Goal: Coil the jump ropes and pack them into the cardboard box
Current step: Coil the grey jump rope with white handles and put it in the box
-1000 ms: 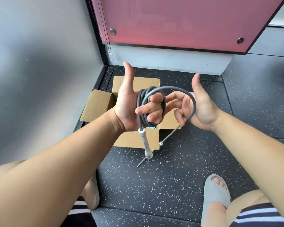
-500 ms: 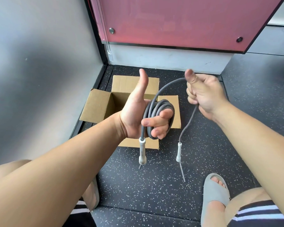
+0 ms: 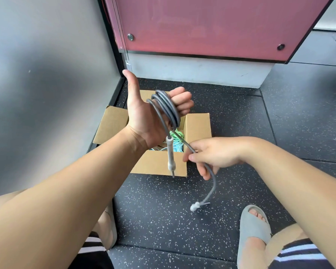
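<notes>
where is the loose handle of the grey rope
In the head view, the loose handle dangles lower centre, below the right hand, left of the grey sandal.

Box: the cardboard box (image 3: 159,162) stands on the floor (image 3: 279,117), just beside the wall (image 3: 47,74) on the left and near the far panel (image 3: 202,22).
In the box: other ropes (image 3: 176,141) lie inside.
Coil: the jump rope (image 3: 167,107) is looped round the left hand (image 3: 144,117), above the box.
First handle (image 3: 170,154): hangs from the coil before the box's near wall.
Loose end: runs down and right through the right hand (image 3: 215,154), nearer than the left.
Second handle (image 3: 195,206): dangles below the right hand, nearer than the box.
Sandal (image 3: 252,228): on the floor, near right.
</notes>
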